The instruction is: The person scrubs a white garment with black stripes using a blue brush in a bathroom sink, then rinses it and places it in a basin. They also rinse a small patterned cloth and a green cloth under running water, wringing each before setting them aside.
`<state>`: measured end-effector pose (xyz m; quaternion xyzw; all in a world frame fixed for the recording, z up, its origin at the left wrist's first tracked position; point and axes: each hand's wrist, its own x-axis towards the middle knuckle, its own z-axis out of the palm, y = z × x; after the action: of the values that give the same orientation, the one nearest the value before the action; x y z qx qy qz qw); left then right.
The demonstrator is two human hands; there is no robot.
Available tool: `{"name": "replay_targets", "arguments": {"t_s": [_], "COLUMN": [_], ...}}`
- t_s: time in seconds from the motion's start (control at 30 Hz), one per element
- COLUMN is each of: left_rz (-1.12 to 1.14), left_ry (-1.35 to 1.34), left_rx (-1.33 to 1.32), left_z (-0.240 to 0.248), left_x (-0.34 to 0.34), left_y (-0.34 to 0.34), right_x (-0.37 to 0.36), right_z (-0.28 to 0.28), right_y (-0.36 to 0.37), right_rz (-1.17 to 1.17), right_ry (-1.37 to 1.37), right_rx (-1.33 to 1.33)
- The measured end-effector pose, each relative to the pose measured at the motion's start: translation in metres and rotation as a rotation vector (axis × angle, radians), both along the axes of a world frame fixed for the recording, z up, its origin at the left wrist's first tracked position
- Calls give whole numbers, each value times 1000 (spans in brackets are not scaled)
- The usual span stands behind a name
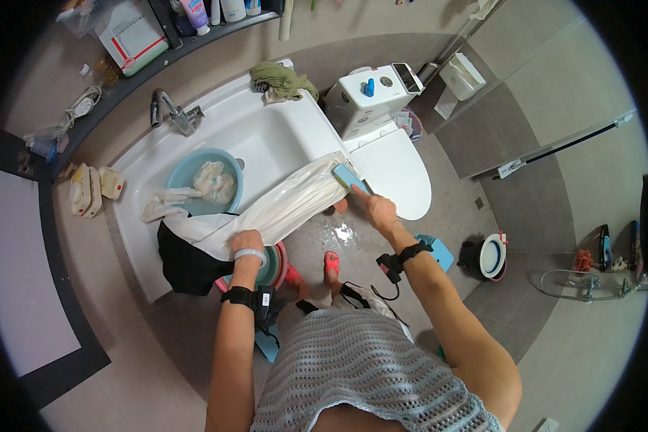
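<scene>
A wet white garment [288, 205] with a black part [187, 263] is stretched across the front edge of the white sink. My left hand [247, 243] is closed on its cloth beside the black part. In my right hand [376, 211] is a light-blue scrubbing brush [348, 178], resting on the garment's far right end. One white end of the garment reaches left to a light-blue basin [205, 167] inside the sink. Bunched white cloth [214, 183] lies in that basin.
Behind the basin stands a chrome faucet [174, 113]. A green cloth [284, 81] lies on the sink's back corner. To the right is a white toilet [392, 169], lid down. A pink-rimmed tub [281, 268] sits below my left hand, and the floor [338, 234] is wet.
</scene>
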<state>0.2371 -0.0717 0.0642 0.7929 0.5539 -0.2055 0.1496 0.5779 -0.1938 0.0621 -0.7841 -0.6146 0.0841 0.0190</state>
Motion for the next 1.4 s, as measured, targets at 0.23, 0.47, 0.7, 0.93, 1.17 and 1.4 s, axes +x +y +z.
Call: {"name": "replay_targets", "arguments": {"t_s": [0.23,0.47,0.7,0.93,1.17,1.4], "left_rz": [4,-40,38,9,85,-4], "left_ry": [37,28,-69,-194,-121,-47], "left_rx": [-2,32,47,82,43,43], "left_z": [-1,7,0,-11,-17,-8], "left_x": [9,4,-5,-6,-8,7], "left_y": [-1,5,7,18,26,16], "right_x": [-128,-48,-13,-73,-109,16], "right_z": [-16,-15,0,17,-22,31], "right_y": [-11,16,66,44,-4,2], "right_rz": [282,190,8,116,289,-31], "right_ry": [276,51,-3,28,66,-32], "right_rx": [-72,-11,-39,-9,-88,5]}}
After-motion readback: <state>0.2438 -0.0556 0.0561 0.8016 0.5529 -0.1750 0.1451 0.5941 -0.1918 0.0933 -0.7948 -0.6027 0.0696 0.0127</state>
